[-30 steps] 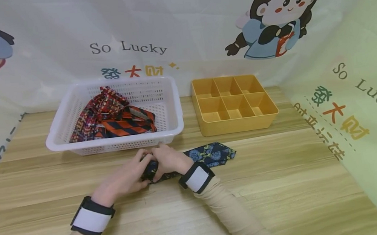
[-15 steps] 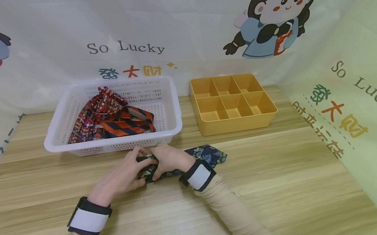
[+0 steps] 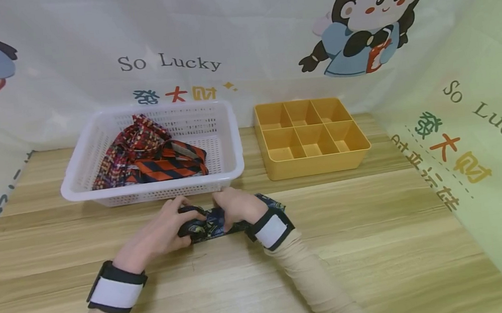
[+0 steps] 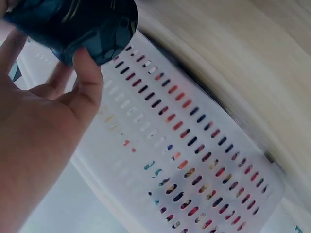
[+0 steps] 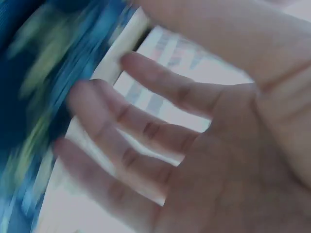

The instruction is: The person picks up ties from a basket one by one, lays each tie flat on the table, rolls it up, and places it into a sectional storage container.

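A dark blue patterned necktie (image 3: 215,223) lies across the tabletop in front of the basket, its left end wound into a roll. My left hand (image 3: 156,236) grips that roll (image 4: 99,34) between thumb and fingers, as the left wrist view shows up close. Over the flat part of the tie is my right hand (image 3: 243,206), its thumb by the near edge. The right wrist view has its fingers (image 5: 146,128) spread and nearly straight, tips right at the tie's blurred border. The tie's pointed end sticks out past the right wrist.
Behind my hands stands a white perforated basket (image 3: 154,188) with a red multicoloured woven piece (image 3: 140,141) and an orange-and-navy striped tie (image 3: 168,167) inside. To its right is a yellow organizer box (image 3: 320,165) with several compartments. A printed cloth (image 3: 262,34) hangs behind.
The tie's pointed end has drawn left, and less of the tie extends beyond my right hand. That hand has shifted slightly right, away from the left hand, exposing the tie between them.
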`<state>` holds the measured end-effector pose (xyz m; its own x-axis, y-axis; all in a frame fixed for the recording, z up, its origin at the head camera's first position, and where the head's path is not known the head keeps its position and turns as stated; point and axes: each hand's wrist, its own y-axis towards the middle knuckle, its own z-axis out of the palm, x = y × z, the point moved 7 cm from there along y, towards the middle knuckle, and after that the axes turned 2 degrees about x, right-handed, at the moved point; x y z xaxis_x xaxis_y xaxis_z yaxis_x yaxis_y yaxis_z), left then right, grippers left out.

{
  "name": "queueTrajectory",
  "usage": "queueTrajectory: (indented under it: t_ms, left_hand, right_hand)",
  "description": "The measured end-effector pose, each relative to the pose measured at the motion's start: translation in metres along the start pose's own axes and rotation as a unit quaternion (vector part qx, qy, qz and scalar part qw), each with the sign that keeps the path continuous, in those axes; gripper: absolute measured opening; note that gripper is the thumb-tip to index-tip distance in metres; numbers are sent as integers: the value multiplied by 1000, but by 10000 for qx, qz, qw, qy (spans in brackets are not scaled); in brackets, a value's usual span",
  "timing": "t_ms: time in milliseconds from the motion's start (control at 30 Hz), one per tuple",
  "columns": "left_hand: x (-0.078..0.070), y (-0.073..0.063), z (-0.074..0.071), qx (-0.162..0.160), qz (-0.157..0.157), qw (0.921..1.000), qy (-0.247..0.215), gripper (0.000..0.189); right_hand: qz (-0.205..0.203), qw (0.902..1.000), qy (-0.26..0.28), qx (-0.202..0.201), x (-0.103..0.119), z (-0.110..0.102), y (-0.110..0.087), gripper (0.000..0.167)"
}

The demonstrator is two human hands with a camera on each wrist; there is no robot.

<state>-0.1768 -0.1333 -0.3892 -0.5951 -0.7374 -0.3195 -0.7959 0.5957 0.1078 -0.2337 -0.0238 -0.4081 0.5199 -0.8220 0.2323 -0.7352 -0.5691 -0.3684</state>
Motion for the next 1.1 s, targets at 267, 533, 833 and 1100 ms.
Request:
queueTrajectory:
  t_ms: [267,533,833,1100]
  left_hand:
    - [-1,1,-1,-184,178,9976,641,50]
    - [0,2,-4,-304,0,9978,583,40]
    - [-5,0,-4,-7,85,9998,189,45]
    - [-7,5,-3,-288,265,9992,70,36]
  right_hand:
    - [1681,9855,78,-196,-68,-10,-14,48]
    - [2020,9775,544,284,-103,-6,-24,46]
    - [1527,9825,1042,221,-107,-10,-23,37]
    - [1372,9862,925,105,-109,-20,-29,30]
